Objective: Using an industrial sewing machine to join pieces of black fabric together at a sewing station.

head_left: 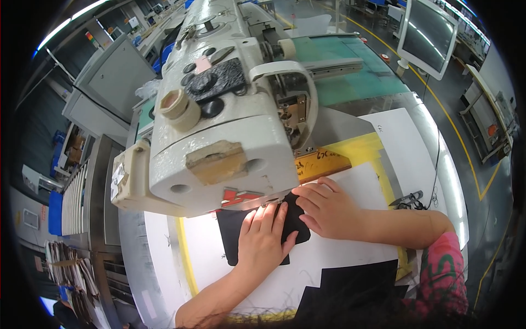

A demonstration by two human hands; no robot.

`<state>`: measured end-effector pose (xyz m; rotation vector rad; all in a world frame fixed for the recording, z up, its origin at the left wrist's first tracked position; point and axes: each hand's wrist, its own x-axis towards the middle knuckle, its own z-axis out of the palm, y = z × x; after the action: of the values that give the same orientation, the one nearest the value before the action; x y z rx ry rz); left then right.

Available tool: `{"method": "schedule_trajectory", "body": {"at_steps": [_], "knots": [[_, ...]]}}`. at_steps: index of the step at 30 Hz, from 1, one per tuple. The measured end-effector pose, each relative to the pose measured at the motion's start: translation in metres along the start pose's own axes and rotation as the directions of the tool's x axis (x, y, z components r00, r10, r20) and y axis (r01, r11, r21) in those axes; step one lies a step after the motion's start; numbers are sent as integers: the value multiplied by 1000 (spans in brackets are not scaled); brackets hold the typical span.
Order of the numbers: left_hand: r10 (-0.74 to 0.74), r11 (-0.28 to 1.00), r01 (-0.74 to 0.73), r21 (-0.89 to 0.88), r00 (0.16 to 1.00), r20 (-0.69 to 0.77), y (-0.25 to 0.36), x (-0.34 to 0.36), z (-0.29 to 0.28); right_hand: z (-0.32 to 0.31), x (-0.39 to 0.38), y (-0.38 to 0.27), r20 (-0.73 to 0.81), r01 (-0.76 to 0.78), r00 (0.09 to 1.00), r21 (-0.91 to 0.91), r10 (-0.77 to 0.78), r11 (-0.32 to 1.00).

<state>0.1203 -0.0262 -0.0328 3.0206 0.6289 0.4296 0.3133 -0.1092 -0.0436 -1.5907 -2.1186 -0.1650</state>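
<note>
A flat black piece of material [230, 244], cloth or leather by its look, lies on white paper under the head of a white industrial sewing machine [219, 126]. My left hand [259, 241] rests palm down on it, fingers stretched toward the lit needle area. To its right, my right hand [330, 211] touches the piece's right edge, its fingers bent a little and the thumb apart. Both hands press the piece from above rather than grasp it. The needle and the far edge of the piece are hidden behind the machine head.
More black pieces [359, 277] lie near me at the front right. Yellow tape [388, 175] borders the paper. Thread snips [406, 199] sit beside my right forearm. A green-topped table [350, 71] and a monitor [428, 38] stand behind; paper bundles [71, 268] fill the left side.
</note>
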Motion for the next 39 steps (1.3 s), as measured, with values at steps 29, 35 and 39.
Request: {"method": "schedule_trajectory", "body": {"at_steps": [29, 35, 39], "knots": [[38, 999, -39, 0, 997, -66, -2, 4, 0, -3, 0, 5, -45, -3, 999, 40, 5, 999], [14, 1000, -13, 18, 997, -70, 2, 4, 0, 3, -2, 10, -48, 36, 998, 89, -32, 995], [-47, 999, 47, -19, 999, 6, 5, 2, -4, 0, 0, 7, -56, 44, 998, 119, -38, 992]]}}
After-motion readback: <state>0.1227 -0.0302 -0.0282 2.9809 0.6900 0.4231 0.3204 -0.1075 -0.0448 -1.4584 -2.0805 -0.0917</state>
